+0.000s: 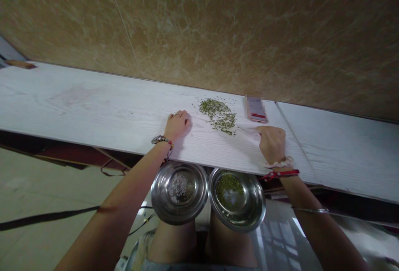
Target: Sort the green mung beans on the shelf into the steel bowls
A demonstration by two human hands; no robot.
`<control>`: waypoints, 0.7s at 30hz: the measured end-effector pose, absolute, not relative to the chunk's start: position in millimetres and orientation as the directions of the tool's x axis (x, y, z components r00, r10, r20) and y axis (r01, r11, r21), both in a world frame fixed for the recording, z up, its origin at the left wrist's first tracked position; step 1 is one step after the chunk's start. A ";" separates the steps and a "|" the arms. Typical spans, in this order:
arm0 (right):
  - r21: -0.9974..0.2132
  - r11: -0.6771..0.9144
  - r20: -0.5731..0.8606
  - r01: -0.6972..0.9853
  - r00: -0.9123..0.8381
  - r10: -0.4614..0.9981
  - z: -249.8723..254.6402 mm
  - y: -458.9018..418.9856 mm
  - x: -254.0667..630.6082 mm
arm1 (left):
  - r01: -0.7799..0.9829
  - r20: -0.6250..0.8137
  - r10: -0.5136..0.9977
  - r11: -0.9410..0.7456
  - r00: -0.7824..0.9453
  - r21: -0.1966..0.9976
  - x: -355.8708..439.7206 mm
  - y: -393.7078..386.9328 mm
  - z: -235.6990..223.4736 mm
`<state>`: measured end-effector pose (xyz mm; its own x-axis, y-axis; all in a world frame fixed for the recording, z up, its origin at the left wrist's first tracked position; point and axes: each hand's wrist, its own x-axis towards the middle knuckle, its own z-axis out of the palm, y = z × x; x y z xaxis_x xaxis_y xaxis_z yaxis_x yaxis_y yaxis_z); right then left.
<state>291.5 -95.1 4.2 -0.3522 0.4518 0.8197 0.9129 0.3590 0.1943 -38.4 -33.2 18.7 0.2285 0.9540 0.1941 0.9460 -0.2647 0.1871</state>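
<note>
Loose green mung beans [220, 115] lie spread over a white wood-grain ledge [124, 104]. To their left, my left hand [177, 124] rests on the ledge with its fingers curled in, and nothing shows in it. On the right, my right hand [272, 142] is closed on a thin, pale, see-through piece [247, 130], whose tip points at the beans' near right edge; its kind is unclear. Below the ledge, a metal bowl [260, 208] with green beans sits on my right thigh. A second metal bowl [157, 194] with whitish grains sits on my left thigh.
A phone [257, 109] with a red mark on it lies behind my right hand, near the brown marbled wall [199, 30]. A brown wooden piece [20, 64] is at the ledge's far left end. A dark strap [50, 218] crosses at lower left.
</note>
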 end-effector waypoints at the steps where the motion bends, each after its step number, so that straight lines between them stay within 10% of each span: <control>1: 0.205 0.353 0.814 0.913 -0.360 0.457 4.3 -96.0 292.3 | 0.948 0.189 0.955 -0.261 0.227 0.184 -38.2 -33.1 18.9; 21: 0.215 0.373 0.780 0.902 -0.389 0.490 9.4 -114.3 294.9 | 0.945 0.212 0.951 -0.265 0.224 0.192 -38.9 -32.2 16.8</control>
